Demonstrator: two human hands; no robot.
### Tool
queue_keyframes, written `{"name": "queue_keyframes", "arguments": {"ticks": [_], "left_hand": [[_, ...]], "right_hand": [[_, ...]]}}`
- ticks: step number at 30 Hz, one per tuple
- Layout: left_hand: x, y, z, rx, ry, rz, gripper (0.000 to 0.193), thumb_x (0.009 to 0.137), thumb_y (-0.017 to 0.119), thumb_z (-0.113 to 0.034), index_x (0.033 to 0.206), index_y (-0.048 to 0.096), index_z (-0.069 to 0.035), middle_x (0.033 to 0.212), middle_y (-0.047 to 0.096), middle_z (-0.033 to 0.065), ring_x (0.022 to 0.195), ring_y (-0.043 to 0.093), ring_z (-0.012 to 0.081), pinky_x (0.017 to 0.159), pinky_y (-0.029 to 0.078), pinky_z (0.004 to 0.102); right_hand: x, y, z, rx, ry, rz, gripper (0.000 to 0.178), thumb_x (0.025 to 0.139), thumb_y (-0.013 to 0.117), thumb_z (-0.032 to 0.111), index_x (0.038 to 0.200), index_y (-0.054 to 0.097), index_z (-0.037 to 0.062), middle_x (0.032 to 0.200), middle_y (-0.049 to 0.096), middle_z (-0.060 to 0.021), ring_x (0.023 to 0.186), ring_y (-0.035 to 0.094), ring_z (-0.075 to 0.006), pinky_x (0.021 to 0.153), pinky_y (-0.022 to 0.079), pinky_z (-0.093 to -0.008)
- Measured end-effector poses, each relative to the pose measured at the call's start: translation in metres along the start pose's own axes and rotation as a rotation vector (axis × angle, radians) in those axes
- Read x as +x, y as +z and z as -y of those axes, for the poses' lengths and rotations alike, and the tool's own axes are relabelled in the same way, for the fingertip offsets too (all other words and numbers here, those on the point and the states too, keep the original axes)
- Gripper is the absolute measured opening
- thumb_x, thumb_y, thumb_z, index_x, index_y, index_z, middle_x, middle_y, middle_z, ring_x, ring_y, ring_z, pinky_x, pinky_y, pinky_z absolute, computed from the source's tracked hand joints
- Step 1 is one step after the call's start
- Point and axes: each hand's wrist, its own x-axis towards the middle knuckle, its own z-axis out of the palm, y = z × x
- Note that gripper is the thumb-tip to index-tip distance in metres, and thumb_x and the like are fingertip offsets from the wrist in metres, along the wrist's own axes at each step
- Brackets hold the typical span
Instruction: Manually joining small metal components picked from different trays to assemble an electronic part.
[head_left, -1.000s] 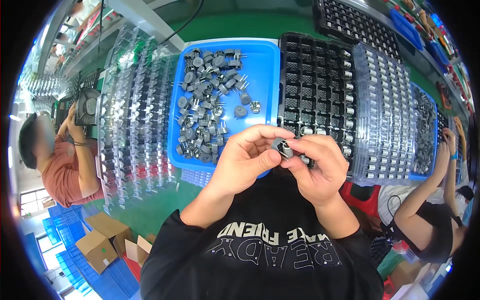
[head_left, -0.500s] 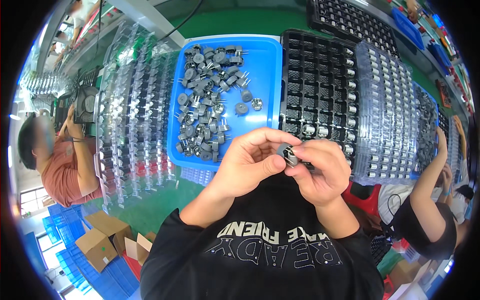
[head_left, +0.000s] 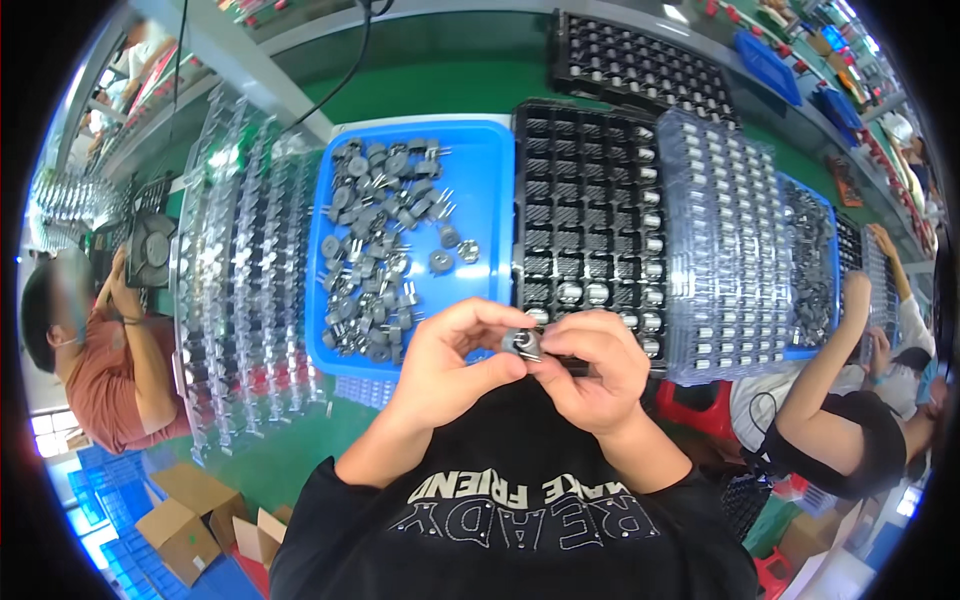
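Note:
Held in front of my chest is a small round grey part with metal pins [head_left: 522, 343], a silvery piece showing on its face. The thumb and fingers of my left hand [head_left: 450, 360] grip its left side. On the other side, my right hand [head_left: 597, 372] pinches it between thumb and fingertips, which cover some of it. Just beyond the left hand lies a blue tray [head_left: 482, 190] strewn with loose grey pinned parts [head_left: 375, 190]. A black compartment tray [head_left: 567, 245] sits beyond the right hand, with silver cylinders along its right column and a few near its front.
Stacked clear plastic trays [head_left: 250, 270] stand at left; another clear tray [head_left: 725, 240] at right holds silver cylinders. A second black tray [head_left: 640, 65] lies farther back. Co-workers sit to the left [head_left: 120, 370] and right [head_left: 835, 430]. Cardboard boxes [head_left: 180, 535] are at lower left.
The view has shifted, so the trays appear farther left and slightly lower. Both hands still hold the part, which is now turned with its silvery face more visible.

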Motion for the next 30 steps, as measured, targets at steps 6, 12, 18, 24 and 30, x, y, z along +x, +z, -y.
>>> {"name": "queue_keyframes", "arguments": {"ticks": [6, 12, 18, 24, 30], "left_hand": [[0.005, 0.002, -0.009, 0.54, 0.004, -0.037, 0.046, 0.075, 0.09, -0.014, 0.116, 0.072, -0.005, 0.103, 0.076, 0.0071, 0.087, 0.071, 0.0147, 0.081, 0.057, 0.0311], [0.039, -0.022, -0.024, 1.25, 0.233, -0.241, 0.046, 0.077, 0.083, -0.012, 0.121, 0.071, -0.009, 0.111, 0.075, 0.0097, 0.096, 0.069, 0.0262, 0.086, 0.055, 0.038], [0.065, -0.032, -0.015, 1.651, 0.227, -0.169, 0.04, 0.075, 0.082, -0.012, 0.115, 0.072, -0.009, 0.121, 0.064, 0.0127, 0.109, 0.062, 0.0348, 0.094, 0.05, 0.0459], [0.057, -0.033, -0.003, 1.677, 0.131, -0.142, 0.033, 0.072, 0.082, -0.009, 0.103, 0.069, -0.007, 0.126, 0.062, 0.0137, 0.112, 0.061, 0.036, 0.095, 0.05, 0.0452], [0.052, -0.038, 0.0, 1.619, 0.101, -0.165, 0.029, 0.075, 0.079, -0.002, 0.101, 0.068, -0.004, 0.13, 0.06, 0.0152, 0.11, 0.064, 0.0395, 0.093, 0.052, 0.0462]], "right_hand": [[0.005, -0.014, 0.004, -0.049, 0.218, 0.177, 0.012, 0.074, 0.076, -0.002, 0.083, 0.069, 0.0022, 0.08, 0.068, -0.009, 0.072, 0.065, -0.0197, 0.064, 0.05, -0.0298], [0.022, -0.058, -0.012, -0.338, 0.319, 0.106, 0.009, 0.078, 0.072, -0.004, 0.083, 0.068, 0.0022, 0.079, 0.066, -0.008, 0.07, 0.064, -0.018, 0.064, 0.05, -0.0299], [0.028, -0.051, -0.028, -0.64, 0.181, 0.302, 0.007, 0.081, 0.072, 0.002, 0.085, 0.066, 0.0055, 0.086, 0.066, -0.0106, 0.083, 0.066, -0.0314, 0.073, 0.054, -0.0397], [0.035, -0.017, -0.056, -0.817, 0.16, 0.294, 0.006, 0.082, 0.064, 0.005, 0.087, 0.065, 0.0084, 0.082, 0.06, -0.0099, 0.082, 0.063, -0.0328, 0.075, 0.05, -0.0465], [0.041, -0.012, -0.046, -1.056, 0.142, 0.395, 0.007, 0.079, 0.065, 0.008, 0.086, 0.065, 0.009, 0.084, 0.063, -0.0077, 0.085, 0.063, -0.027, 0.077, 0.047, -0.0407]]}}
